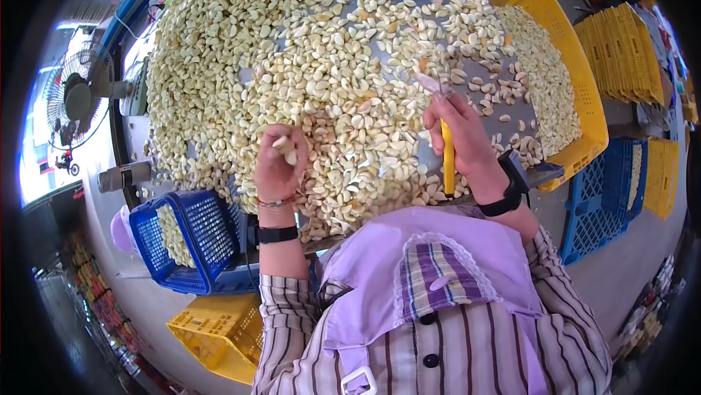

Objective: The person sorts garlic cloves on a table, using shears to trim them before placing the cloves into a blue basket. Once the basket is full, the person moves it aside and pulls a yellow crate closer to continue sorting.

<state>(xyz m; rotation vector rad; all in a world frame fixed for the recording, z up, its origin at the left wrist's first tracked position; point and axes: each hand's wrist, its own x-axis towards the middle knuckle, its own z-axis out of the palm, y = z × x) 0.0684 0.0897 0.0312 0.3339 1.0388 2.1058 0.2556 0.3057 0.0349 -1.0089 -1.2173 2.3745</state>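
Note:
Pale peeled cloves (343, 74), which look like garlic, lie spread over a grey metal table (485, 103). At the near left part of the pile, my left hand (281, 158) has its fingers curled round a few cloves. My right hand (464, 136), over the right part of the table, is closed on a yellow-handled tool (447, 158). The handle points down toward my body. A pinkish, blurred piece (429, 83) shows at the fingertips of that hand; whether it is a clove or part of the tool is unclear.
A yellow crate (595, 103) full of cloves adjoins the table's right edge. A blue basket (212, 242) with cloves hangs at the near left, above a yellow crate (219, 329). Farther out are a fan (78, 97), stacked yellow crates (621, 52) and blue crates (599, 198).

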